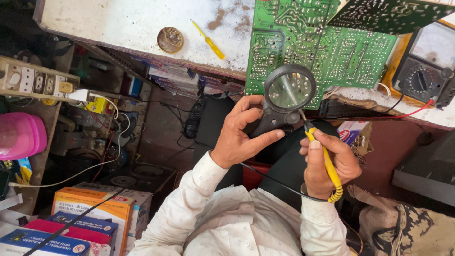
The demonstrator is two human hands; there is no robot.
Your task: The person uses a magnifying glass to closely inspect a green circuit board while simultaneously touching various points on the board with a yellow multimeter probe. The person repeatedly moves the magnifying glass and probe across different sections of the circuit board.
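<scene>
Yellow soldering iron [327, 166] sits clenched in the right hand [329, 163]; left hand [241, 130] grips the magnifier [288, 92]; a slip may scorch the green board [322, 52].

The surface [123, 23] lies open at upper left, broken only by a round tin lid [170, 39] and a yellow screwdriver [209, 41]. At upper right, green circuit boards [332, 52] and a multimeter [426, 71] crowd it. Stacked boxes [90, 218] fill the lower left.

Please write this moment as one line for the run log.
left hand: holds black magnifying glass over green circuit board | right hand: grips yellow soldering iron, tip under the lens | multimeter at right
</scene>
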